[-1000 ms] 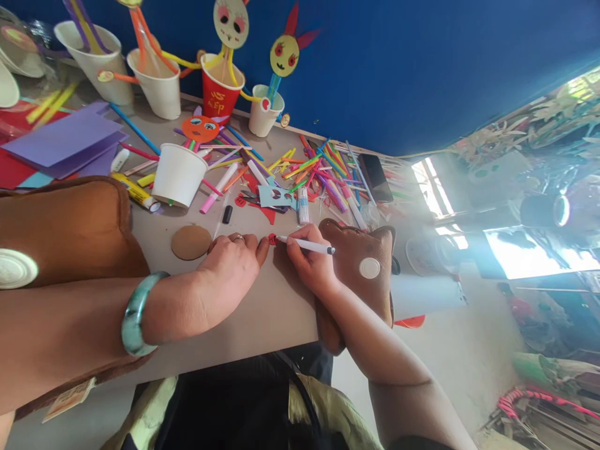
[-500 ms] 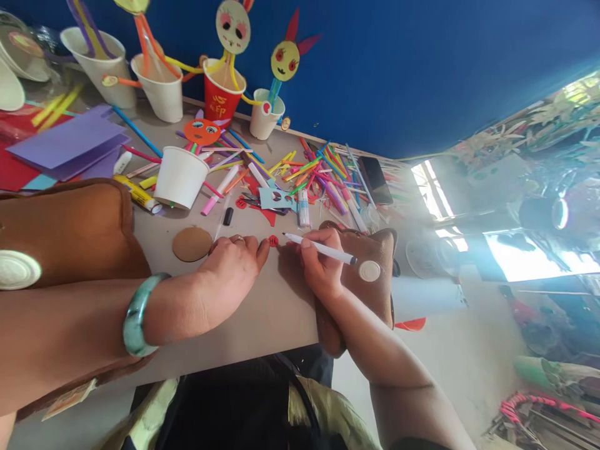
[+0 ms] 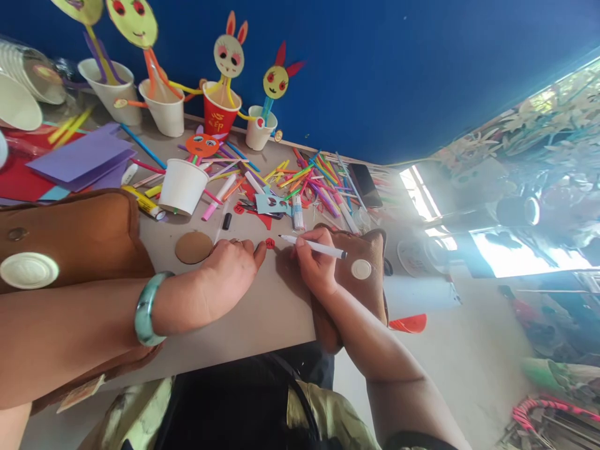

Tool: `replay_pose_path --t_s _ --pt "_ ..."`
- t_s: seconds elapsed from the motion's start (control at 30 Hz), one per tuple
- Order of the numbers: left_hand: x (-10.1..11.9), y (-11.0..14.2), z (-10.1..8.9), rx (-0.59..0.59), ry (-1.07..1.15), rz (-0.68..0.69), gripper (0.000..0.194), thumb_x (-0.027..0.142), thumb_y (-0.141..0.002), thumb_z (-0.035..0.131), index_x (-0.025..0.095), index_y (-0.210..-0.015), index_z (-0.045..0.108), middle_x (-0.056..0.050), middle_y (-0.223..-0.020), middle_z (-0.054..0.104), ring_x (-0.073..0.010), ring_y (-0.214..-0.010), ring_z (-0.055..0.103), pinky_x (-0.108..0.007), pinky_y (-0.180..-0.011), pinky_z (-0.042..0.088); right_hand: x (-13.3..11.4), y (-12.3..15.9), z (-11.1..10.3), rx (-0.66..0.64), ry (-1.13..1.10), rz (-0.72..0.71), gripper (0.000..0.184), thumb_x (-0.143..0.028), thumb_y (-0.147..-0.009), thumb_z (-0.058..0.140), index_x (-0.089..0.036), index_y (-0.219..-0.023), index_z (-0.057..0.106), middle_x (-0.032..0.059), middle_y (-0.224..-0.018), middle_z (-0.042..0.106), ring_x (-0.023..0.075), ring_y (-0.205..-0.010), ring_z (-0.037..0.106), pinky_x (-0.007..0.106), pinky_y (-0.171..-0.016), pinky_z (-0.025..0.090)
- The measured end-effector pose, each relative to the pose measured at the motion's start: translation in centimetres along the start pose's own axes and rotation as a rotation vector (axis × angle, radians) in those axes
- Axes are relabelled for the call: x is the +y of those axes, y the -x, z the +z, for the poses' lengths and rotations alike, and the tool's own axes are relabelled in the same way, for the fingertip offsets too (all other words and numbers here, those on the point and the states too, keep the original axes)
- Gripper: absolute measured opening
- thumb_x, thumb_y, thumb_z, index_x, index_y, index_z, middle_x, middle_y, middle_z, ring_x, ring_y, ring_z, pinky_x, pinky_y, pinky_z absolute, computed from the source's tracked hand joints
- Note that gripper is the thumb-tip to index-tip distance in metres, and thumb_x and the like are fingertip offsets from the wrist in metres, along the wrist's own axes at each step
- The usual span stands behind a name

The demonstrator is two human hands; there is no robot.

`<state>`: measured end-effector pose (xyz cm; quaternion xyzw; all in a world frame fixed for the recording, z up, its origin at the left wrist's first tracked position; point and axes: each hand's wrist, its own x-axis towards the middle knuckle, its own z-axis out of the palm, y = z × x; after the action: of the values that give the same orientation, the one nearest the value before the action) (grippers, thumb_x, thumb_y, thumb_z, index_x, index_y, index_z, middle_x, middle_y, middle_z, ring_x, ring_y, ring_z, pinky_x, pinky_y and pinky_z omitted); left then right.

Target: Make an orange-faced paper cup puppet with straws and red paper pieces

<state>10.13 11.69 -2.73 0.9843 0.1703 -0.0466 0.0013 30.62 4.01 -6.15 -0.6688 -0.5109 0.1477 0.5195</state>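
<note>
My left hand, with a green bangle at its wrist, rests on the table with curled fingers. One fingertip presses the edge of a small red paper circle that bears black marks. Between the fingers of my right hand is a white marker, its black tip pointing left, just right of the circle and apart from it. A brown cardboard disc lies left of my left hand, and a black pen cap lies beyond it.
Brown cushions flank my arms. A white paper cup with an orange face stands ahead, before several cup puppets along the blue wall. Colourful sticks, scissors, a glue bottle and a phone lie across the back.
The camera view has tilted up slightly, showing more of the puppets. Both hands keep nearly the same pose, and the marker tip remains beside the red circle.
</note>
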Motion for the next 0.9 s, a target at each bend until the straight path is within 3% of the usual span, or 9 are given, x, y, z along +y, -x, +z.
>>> replay_pose_path --t_s 0.1,0.33,0.53,0.63,0.8,0.9 --pt "0.1 -0.2 -0.1 0.064 -0.111 -0.011 0.061 0.002 -0.088 0.041 0.005 -0.149 0.037 -0.013 -0.088 0.063 -0.0244 -0.078 0.061 -0.035 -0.063 0.041 -0.2 -0.2 0.0 0.003 -0.005 -0.014 0.018 -0.035 -0.092 0.059 -0.023 -0.082 0.05 -0.0053 -0.059 0.055 0.0118 -0.049 0.05 0.027 -0.049 0.039" --pt "0.1 -0.4 -1.0 0.096 -0.115 0.019 0.053 -0.001 -0.088 0.037 0.005 -0.139 0.051 -0.012 -0.083 0.065 -0.0221 -0.073 0.064 -0.033 -0.059 0.041 -0.3 -0.2 0.2 -0.001 -0.018 0.041 0.017 -0.035 -0.091 0.057 -0.024 -0.082 0.047 -0.0066 -0.057 0.053 0.0117 -0.048 0.049 0.026 -0.05 0.038" --pt "-0.1 -0.6 -0.9 0.079 -0.093 0.013 0.057 -0.001 -0.088 0.037 0.004 -0.145 0.044 -0.013 -0.086 0.065 -0.0224 -0.077 0.066 -0.033 -0.061 0.043 -0.4 -0.4 0.2 0.01 -0.021 0.053 0.017 -0.034 -0.09 0.057 -0.024 -0.081 0.046 -0.0075 -0.056 0.052 0.011 -0.047 0.048 0.025 -0.048 0.036" --pt "-0.2 -0.4 -1.1 0.055 -0.1 0.001 0.057 -0.003 -0.089 0.034 0.005 -0.144 0.045 -0.013 -0.086 0.066 -0.0225 -0.075 0.066 -0.033 -0.061 0.043 -0.2 -0.5 0.3 0.022 -0.039 0.057 0.017 -0.035 -0.09 0.057 -0.024 -0.082 0.046 -0.0079 -0.056 0.051 0.0108 -0.047 0.048 0.025 -0.048 0.036" --pt "-0.4 -0.1 -1.3 0.114 -0.103 -0.004 0.055 -0.003 -0.09 0.034 0.004 -0.143 0.046 -0.014 -0.089 0.067 -0.023 -0.077 0.066 -0.034 -0.065 0.044 0.0 -0.5 0.5 0.029 -0.071 0.071 0.017 -0.035 -0.089 0.057 -0.023 -0.083 0.046 -0.0079 -0.06 0.052 0.0096 -0.047 0.048 0.024 -0.048 0.036" --pt "-0.5 -0.4 -1.5 0.075 -0.113 0.002 0.055 -0.003 -0.089 0.033 0.004 -0.142 0.047 -0.014 -0.087 0.068 -0.0233 -0.076 0.067 -0.034 -0.063 0.043 0.1 -0.6 0.5 0.033 -0.089 0.082 0.018 -0.036 -0.089 0.058 -0.023 -0.083 0.045 -0.0083 -0.06 0.052 0.0094 -0.046 0.049 0.024 -0.048 0.037"
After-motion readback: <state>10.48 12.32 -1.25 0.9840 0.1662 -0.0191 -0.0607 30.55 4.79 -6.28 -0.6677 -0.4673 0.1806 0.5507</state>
